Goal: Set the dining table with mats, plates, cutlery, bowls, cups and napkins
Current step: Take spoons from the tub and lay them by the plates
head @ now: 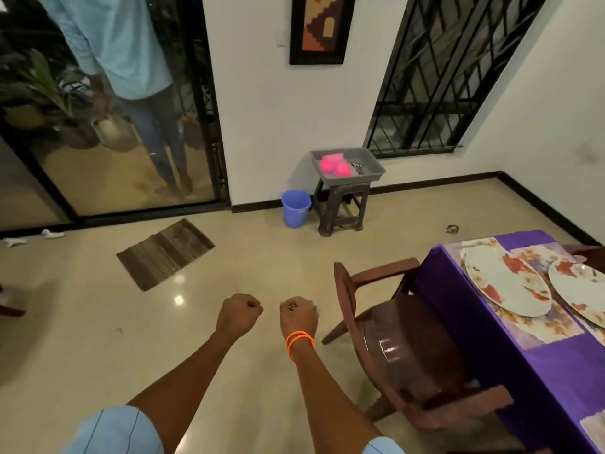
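Floor (98, 322) takes up most of what you see, pale and glossy, with a brown ribbed doormat (165, 253) lying by the glass door (108, 126). To your right stands the dining table (510, 339) under a purple cloth, a dark wooden chair (409, 348) pushed against its near side. On it lie floral mats (543, 329), and two oval floral plates, the near plate (505, 283) and the far plate (579, 290), each sit on a mat.

Across the room, against the wall below the barred window (442, 77), a grey tray (347, 165) rests on a dark stool (342, 204). It holds pink cups or bowls (334, 167), which I cannot tell apart from here, and what looks like cutlery (358, 167) beside them. A blue bucket (295, 208) stands just left of the stool.

Your left hand (239, 314) is curled into a fist with nothing in it. Your right hand (299, 314) is curled too, and a small glint shows at the knuckles, but I cannot tell whether you hold anything.

Mats and plates look placed; the rest waits in the tray. Watch the shiny floor and the doormat's edge as you cross, as either could trip or slip you. Lifting the whole tray risks the cups sliding and the cutlery spilling if it tilts. The bucket sits close enough to kick.
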